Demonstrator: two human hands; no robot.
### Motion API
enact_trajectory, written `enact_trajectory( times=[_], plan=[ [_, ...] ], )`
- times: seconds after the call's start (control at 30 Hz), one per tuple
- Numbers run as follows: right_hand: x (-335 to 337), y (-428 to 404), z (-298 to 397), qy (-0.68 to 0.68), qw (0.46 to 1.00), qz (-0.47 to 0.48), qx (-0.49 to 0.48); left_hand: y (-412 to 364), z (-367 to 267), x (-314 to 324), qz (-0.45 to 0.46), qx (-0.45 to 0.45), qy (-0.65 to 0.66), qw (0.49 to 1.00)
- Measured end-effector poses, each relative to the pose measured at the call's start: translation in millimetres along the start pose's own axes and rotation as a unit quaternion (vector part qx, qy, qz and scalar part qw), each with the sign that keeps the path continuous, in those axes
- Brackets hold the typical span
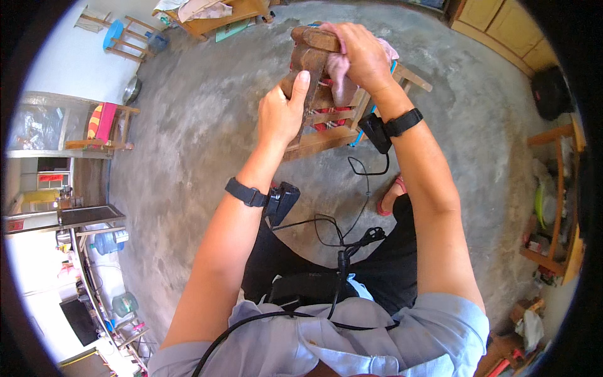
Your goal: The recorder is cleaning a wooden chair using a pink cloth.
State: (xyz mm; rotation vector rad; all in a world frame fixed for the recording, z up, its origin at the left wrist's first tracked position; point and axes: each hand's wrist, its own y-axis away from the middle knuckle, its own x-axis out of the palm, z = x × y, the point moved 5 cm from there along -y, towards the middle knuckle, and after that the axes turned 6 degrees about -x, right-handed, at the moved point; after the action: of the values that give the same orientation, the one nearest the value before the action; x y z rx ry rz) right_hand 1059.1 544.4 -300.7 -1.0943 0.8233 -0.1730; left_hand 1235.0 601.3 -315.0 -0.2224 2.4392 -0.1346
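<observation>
My left hand (282, 110) grips a dark, worn wooden piece (313, 59) that looks like part of a small stool or chair, its thumb lying along the wood. Against the upper end of that wood, my right hand (365, 59) presses a pink cloth (340, 77), part of which hangs below the palm. Directly beneath are a lighter wooden frame (320, 140) with rungs, some red plaid fabric (330, 123) and a thin blue bar (359, 137). My hands and the cloth hide how these parts join.
Black cables (341, 235) run from the wrist-mounted devices past my legs above the concrete floor (188, 108). A wooden table (219, 21) stands at the far left, a wooden chair (125, 125) at the left. Along the right are a wooden rack (556, 202) and a black bag (550, 92).
</observation>
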Motion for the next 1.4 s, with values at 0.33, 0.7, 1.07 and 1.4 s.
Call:
enact_trajectory(
  times=[0.33,0.7,1.07,1.4],
  plan=[
    [0,95,-73,-0.026,0.994,-0.024,0.100,-11,7,-3,-0.025,0.011,0.002,1.000],
    [55,118,-49,-0.444,0.828,-0.150,0.310,-26,13,-9,-0.021,-0.061,-0.006,0.998],
    [87,73,38,-0.230,0.927,0.062,0.290,-25,7,-8,-0.041,-0.051,0.008,0.998],
    [68,112,18,-0.013,0.982,0.032,0.188,-33,1,-8,-0.056,-0.054,-0.018,0.997]
  ],
)
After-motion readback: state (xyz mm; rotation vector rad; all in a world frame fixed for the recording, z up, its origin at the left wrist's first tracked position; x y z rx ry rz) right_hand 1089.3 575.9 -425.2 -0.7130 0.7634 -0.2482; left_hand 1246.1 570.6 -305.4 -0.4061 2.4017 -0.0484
